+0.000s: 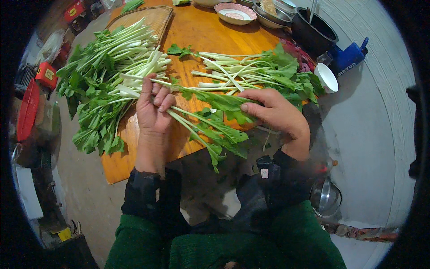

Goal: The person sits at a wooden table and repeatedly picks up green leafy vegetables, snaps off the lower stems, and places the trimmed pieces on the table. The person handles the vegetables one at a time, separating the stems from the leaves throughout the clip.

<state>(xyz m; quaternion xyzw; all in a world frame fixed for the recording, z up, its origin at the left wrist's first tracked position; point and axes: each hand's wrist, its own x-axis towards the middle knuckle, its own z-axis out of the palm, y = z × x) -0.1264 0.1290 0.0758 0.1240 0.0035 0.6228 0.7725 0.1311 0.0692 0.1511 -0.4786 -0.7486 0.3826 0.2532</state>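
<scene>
Several stalks of leafy greens [204, 123], pale-stemmed with green leaves, cross between my hands above the near edge of the wooden table [188, 154]. My left hand [154, 105] is closed round their stems, palm up. My right hand [277, 114] pinches a leaf of one stalk between thumb and fingers. To the left lies a large pile of the same greens [130, 56], white stems toward the middle. A smaller pile [251, 69] rests beyond my right hand, its leaves pointing right.
A woven tray [156, 20] sits at the far left of the table. Bowls [235, 13], a black pot [313, 29], a white cup [326, 78] and a blue container [350, 57] stand at the far right. A metal bowl [326, 197] is low on the right.
</scene>
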